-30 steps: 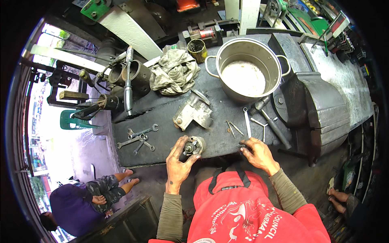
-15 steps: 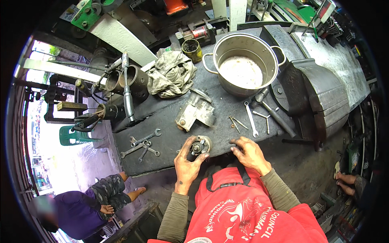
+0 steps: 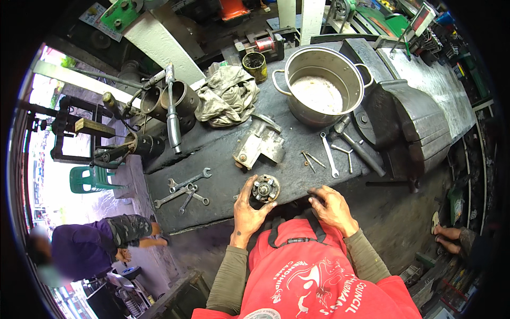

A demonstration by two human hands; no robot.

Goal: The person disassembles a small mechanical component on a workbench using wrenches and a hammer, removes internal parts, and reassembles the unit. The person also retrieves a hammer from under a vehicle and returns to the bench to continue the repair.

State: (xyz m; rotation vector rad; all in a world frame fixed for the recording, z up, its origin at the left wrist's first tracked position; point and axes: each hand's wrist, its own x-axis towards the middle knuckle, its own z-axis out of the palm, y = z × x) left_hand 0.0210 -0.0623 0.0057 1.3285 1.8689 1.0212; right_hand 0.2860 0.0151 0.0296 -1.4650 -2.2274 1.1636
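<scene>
My left hand (image 3: 248,210) wraps its thumb and fingers round the side of a round metal part (image 3: 265,189) at the bench's front edge. The part's top face has a central stud and a ring of smaller pieces. Just to the right, my right hand (image 3: 331,206) hovers by the edge, thumb and index finger apart, with nothing visible between them. Its other fingers are partly hidden. Beyond the round part sits a grey metal housing (image 3: 260,142). Two bolts (image 3: 312,160), a combination wrench (image 3: 329,154), a three-armed wrench (image 3: 346,155) and a hammer (image 3: 357,146) lie to its right.
Several wrenches (image 3: 186,192) lie on the bench at left. Farther back are a crumpled cloth (image 3: 227,95), a small tin (image 3: 255,66) and a large pot (image 3: 325,72). A heavy dark metal casing (image 3: 417,119) stands at right. A person (image 3: 85,247) sits at lower left.
The round part now shows its top face more fully, with my left hand still around it. My right hand has shifted slightly right and nearer me. The seated person has leaned lower.
</scene>
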